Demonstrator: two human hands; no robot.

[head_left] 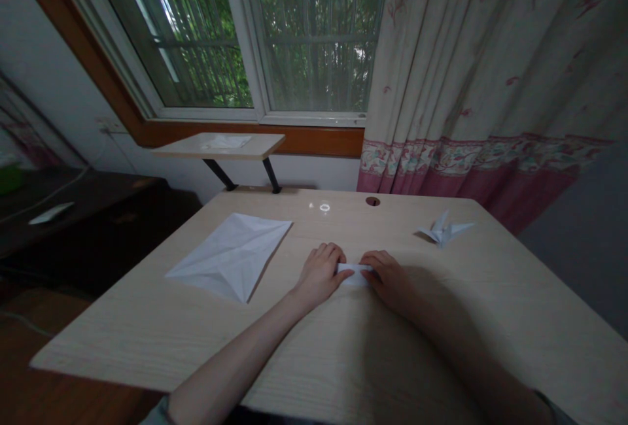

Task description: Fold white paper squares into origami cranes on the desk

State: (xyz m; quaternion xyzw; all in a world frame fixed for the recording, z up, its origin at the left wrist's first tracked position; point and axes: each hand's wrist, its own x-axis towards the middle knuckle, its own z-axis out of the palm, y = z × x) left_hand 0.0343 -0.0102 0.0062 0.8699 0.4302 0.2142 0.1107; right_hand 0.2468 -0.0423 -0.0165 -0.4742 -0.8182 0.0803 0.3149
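Head camera looks down on your bare forearms reaching across a pale wood-grain desk (pixel 294 363). Your left hand (pixel 320 276) and your right hand (pixel 386 282) sit close together near the middle of the desk, with a narrow folded white paper strip (pixel 354 274) between them. Your left hand covers the strip's left end and your right hand covers its right end. Both touch it, low against the desktop, but you cannot tell from this view whether your fingers are clamped on it or only resting there. The strip lies flat on the desk, partly hidden by your hands.

Well to your left on the desk lies a large creased white paper sheet (pixel 233 256), opened out flat. To your right, nearer the far edge, sits a small white origami crane (pixel 444 230). Beyond the desk, a narrow wall shelf (pixel 255 147) carries a piece of white paper (pixel 226 142) below a window (pixel 314 33), with a floral curtain (pixel 471 85) hanging beside it.
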